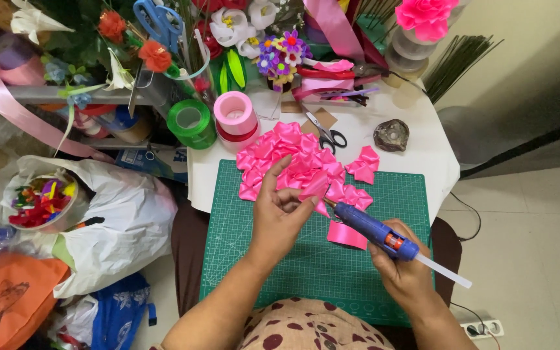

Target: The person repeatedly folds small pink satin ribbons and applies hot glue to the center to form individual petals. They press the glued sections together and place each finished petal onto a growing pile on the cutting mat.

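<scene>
My left hand [280,217] pinches a folded pink ribbon petal [315,191] over the green cutting mat [306,272]. My right hand [403,269] grips a blue glue gun [374,230] whose nozzle touches that petal's tip. A white glue stick sticks out of the gun's rear. Behind the held petal lies a pile of pink ribbon petals [286,152] arranged like a flower. More loose petals [364,165] rest to the right, and a flat pink ribbon piece [347,234] lies under the gun.
Black-handled scissors [328,133], pink tape rolls [236,116], a green tape roll [191,123] and ribbon flowers [280,55] crowd the white table's back. A white bag [121,220] and a bowl of coloured scraps [40,201] sit at left. A power strip [481,328] lies on the floor.
</scene>
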